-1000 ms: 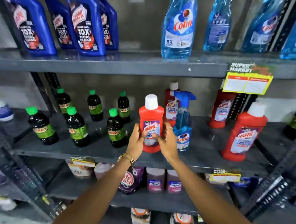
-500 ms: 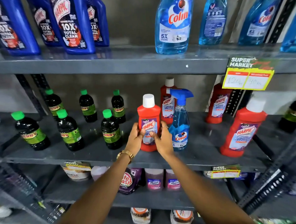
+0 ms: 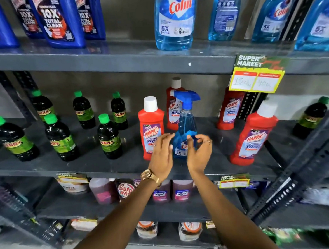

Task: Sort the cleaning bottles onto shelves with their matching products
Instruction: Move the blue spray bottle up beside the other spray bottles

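Observation:
A blue Colin spray bottle (image 3: 186, 121) with a blue trigger head stands on the middle shelf (image 3: 105, 163) among red Harpic bottles. My left hand (image 3: 162, 154) and my right hand (image 3: 198, 153) are on either side of its lower half, fingers spread, blurred, not closed around it. A red Harpic bottle (image 3: 150, 124) with a white cap stands upright just left of my left hand, free of both hands. Another red Harpic bottle (image 3: 173, 103) stands behind the spray bottle. Several blue Colin bottles (image 3: 175, 21) stand on the top shelf.
Several dark Sunny bottles (image 3: 108, 137) with green caps fill the middle shelf's left side. Two more red Harpic bottles (image 3: 251, 134) stand to the right, one dark bottle (image 3: 310, 119) at the far right. Dark blue Harpic bottles (image 3: 57, 22) stand top left. A yellow price tag (image 3: 257, 76) hangs from the top shelf.
Both hands have let go of the red Harpic bottle, which now stands on the shelf, and have moved right to either side of the blue Colin spray bottle.

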### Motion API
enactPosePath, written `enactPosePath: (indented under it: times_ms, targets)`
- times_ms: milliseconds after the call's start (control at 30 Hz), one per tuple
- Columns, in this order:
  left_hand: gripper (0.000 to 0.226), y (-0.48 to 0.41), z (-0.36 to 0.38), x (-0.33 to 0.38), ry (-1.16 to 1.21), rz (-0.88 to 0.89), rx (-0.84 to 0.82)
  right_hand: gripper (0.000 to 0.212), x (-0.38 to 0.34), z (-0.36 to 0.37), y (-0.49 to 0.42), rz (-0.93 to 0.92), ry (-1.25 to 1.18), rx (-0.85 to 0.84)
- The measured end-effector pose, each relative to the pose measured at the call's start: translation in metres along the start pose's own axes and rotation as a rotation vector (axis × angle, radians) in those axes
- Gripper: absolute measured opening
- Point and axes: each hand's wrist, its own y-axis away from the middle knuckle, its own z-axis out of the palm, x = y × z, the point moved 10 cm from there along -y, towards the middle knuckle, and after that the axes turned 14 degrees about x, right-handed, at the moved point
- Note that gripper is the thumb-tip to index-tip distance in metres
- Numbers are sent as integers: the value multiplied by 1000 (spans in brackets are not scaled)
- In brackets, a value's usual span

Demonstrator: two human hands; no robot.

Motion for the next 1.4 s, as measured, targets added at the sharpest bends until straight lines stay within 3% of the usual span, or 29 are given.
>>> enactPosePath:
  times_ms: [67,167,267,433,733,900,1167,1400]
  targets:
    - [42,-7,18,4,17,-57,-33,31,8,3,-6,15,44,-22]
    - [48,-12,43,-3,44,-271,-77,46,21,24,-7,124,-22,-198]
    - [47,-14,54,-11,53,-390,-99,43,29,34,-3,208,-65,-366]
    - [44,-10,55,-27,57,-509,-116,40,33,26,-12,184,-21,-369]
    - [37,20,23,3,163,-483,-119,35,15,-21,-2,103,-68,-370]
    - [46,34,-10,54,222,-343,-77,34,-27,-81,8,23,-128,-378]
    - [50,-35,-65,176,399,-99,83,31,-159,-130,-46,-158,-313,-336]
    - [23,-142,-88,271,560,45,94,22,-278,-139,-120,-424,-411,-253]
